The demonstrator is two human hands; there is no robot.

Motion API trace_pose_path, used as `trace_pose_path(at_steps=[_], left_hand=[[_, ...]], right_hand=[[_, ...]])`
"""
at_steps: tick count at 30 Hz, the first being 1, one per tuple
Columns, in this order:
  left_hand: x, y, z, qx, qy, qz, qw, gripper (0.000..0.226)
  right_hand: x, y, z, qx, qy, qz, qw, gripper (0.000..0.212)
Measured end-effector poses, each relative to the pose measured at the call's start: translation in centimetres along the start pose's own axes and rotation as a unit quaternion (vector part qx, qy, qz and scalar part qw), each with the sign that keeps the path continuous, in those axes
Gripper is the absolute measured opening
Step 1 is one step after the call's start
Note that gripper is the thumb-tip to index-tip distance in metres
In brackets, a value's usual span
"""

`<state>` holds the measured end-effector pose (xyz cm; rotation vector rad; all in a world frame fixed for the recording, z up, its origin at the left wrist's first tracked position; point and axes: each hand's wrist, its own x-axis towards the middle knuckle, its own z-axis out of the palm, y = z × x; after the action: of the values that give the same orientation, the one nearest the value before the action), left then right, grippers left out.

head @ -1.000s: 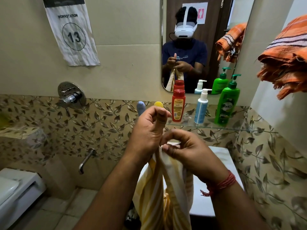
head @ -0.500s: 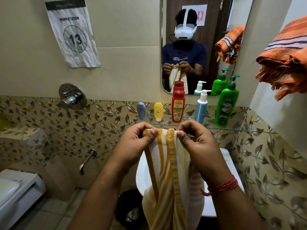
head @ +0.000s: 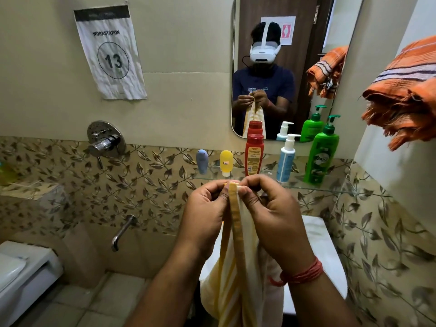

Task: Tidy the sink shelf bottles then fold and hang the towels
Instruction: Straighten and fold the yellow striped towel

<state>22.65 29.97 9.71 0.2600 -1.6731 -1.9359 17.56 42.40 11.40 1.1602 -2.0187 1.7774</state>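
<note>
Above the sink (head: 316, 234), both hands' fingers (head: 225, 194) pinch the towel's (head: 236, 256) top edge.

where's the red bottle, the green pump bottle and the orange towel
red bottle (head: 253, 156), head view, on its label
green pump bottle (head: 321, 159), head view, on its label
orange towel (head: 405, 90), head view, on its folded middle

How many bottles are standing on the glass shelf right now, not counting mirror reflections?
5, in a row left to right: grey-blue tube, yellow tube, red bottle, white-and-blue pump bottle, green pump bottle. The hands and towel cover only the shelf's front edge, so none looks hidden.
</note>
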Motion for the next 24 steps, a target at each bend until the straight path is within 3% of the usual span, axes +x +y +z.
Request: trace_pose_path(at_steps=[9, 13, 16, 19, 21, 24], left_hand=[[-0.6, -0.4, 0.3, -0.025, -0.017, 0.002, 1.0, 0.024], [-0.9, -0.3, 0.3, -0.071, -0.039, -0.006, 0.997, 0.03], [-0.9, -0.5, 0.4, -0.032, -0.025, 0.025, 0.999, 0.03], [-0.6, -0.4, 0.0, 0.005, -0.002, 0.04, 0.999, 0.024], [-0.4, 0.0, -0.6, 0.043, -0.021, 0.06, 0.997, 0.017], [-0.1, 0.6, -1.5, 0.1, -0.066, 0.086, 0.989, 0.018]], right_hand=[[-0.5, 0.0, 1.2, -0.156, 0.075, -0.044, 0.984, 0.005], [-0.6, 0.3, 1.4, -0.179, 0.094, -0.048, 0.978, 0.007], [-0.6, 0.6, 1.7, -0.175, 0.096, -0.043, 0.979, 0.009], [-0.2, 1.1, 1.3, -0.107, 0.052, -0.018, 0.993, 0.014], [0.2, 1.7, 0.1, -0.004, -0.019, 0.028, 0.999, 0.02], [0.6, 2.5, -1.8, 0.186, -0.177, 0.113, 0.96, 0.023]])
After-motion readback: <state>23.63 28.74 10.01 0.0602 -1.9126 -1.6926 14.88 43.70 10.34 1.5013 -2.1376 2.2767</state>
